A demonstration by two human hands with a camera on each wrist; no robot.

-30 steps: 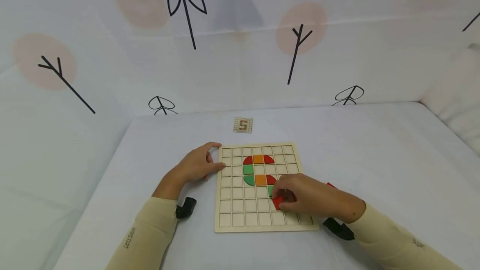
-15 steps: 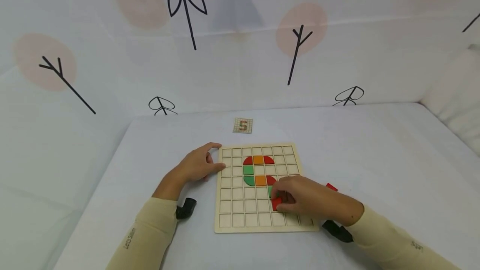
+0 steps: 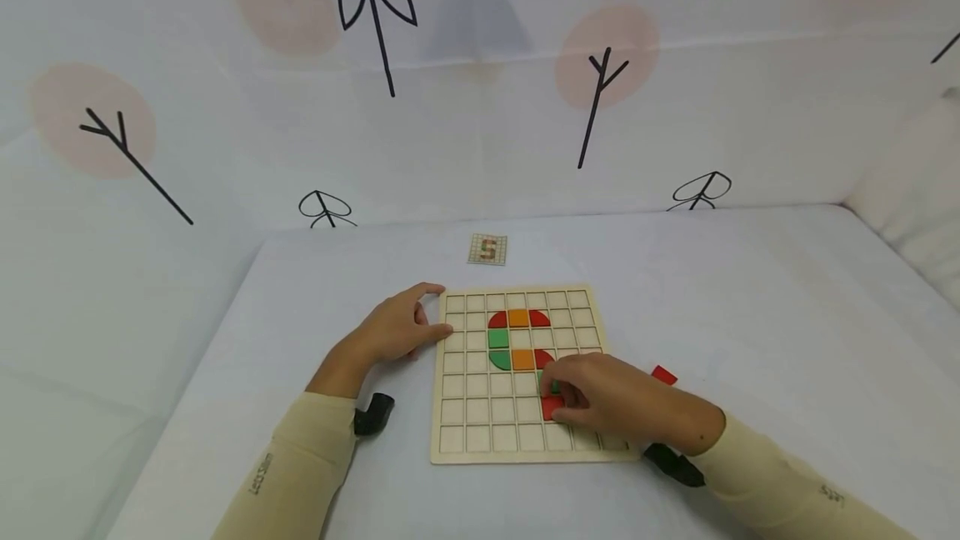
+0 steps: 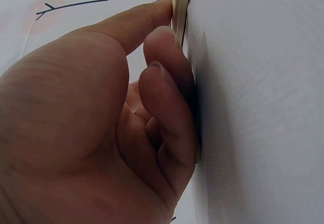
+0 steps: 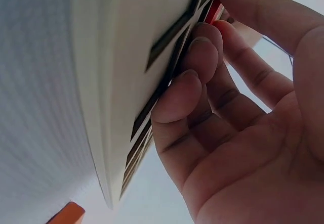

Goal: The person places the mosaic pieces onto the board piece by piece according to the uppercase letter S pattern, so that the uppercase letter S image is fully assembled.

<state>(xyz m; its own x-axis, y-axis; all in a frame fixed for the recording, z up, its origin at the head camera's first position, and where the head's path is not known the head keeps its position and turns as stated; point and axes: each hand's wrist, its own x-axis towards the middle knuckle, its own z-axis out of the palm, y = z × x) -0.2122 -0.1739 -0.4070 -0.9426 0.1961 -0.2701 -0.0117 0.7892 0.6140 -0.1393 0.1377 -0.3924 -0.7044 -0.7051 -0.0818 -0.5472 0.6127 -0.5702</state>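
Observation:
A wooden grid board (image 3: 487,455) lies on the white-covered table with red, orange and green tiles in some cells. My left hand (image 3: 397,327) holds its left edge, the thumb over the rim and the index finger at the far corner. In the left wrist view the other fingers curl beside the board's edge (image 4: 178,19). My right hand (image 3: 611,390) pinches a red square tile (image 3: 552,408) between thumb and index finger, low over a cell just below a green tile (image 3: 545,382). Fingers partly cover both tiles; the red tile (image 5: 215,9) shows at the fingertips in the right wrist view.
Behind the board lies a small pattern card (image 3: 488,249) with an S-shaped figure. Another red piece (image 3: 663,375) rests on the table beside the right wrist. An orange piece (image 5: 68,214) shows past the board's edge in the right wrist view. A white printed cloth hangs behind.
The red tile has turned from tilted to nearly square with the grid and shifted slightly left, with the right hand. The left hand keeps its place.

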